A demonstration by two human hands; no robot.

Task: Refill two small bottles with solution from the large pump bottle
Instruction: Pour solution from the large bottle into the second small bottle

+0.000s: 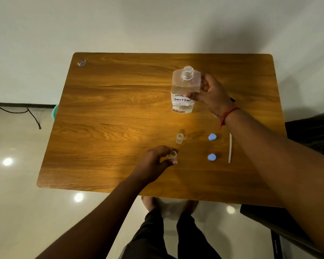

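The large clear bottle [184,88] has its pump off and its neck open, and carries a white label reading SOLUTION. My right hand [211,96] grips its right side, thumb across the label. My left hand [153,161] pinches a small clear bottle [173,154] standing uncapped on the wooden table [110,109]. A second small open bottle [180,138] stands free just behind it. Two blue caps [212,137] [211,157] lie to the right.
A thin white tube [230,148], probably the pump's dip tube, lies right of the caps, partly under my right forearm. A small clear scrap [81,63] sits at the far left corner. A dark chair [310,135] stands at the table's right side.
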